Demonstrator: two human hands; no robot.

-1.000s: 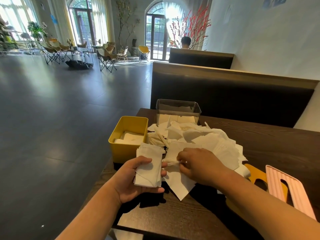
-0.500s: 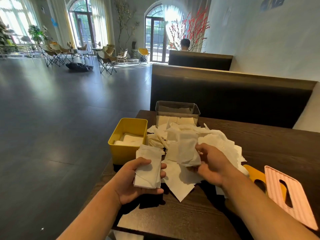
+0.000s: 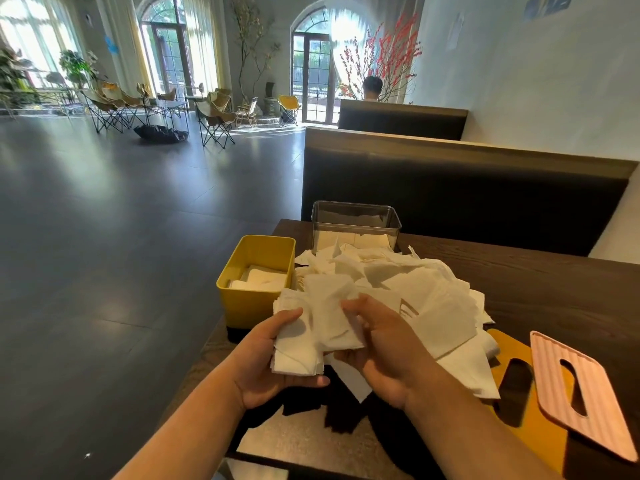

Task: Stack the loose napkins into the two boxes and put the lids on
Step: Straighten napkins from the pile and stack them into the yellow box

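**Both hands on napkins at the near edge**

The left hand (image 3: 270, 362) grips a small stack (image 3: 294, 358) of folded napkins, thumb on top. The right hand (image 3: 388, 355), close against it, pinches 1 napkin (image 3: 332, 320) laid over that stack. To their right the pink lid (image 3: 575, 393) lies across the yellow lid (image 3: 504, 344) on the table (image 3: 536, 289). Behind the hands spreads the loose pile (image 3: 422, 292). The yellow box (image 3: 249, 303), left of the pile, holds a few napkins. The clear box (image 3: 356, 220) stands farthest, also partly filled.

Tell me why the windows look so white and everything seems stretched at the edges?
Head view: daylight blows out the arched windows to white glare; the wide-angle lens stretches the edges, slanting the bench back; the left hand and right hand, holding napkins, throw hard dark shadows on the table.
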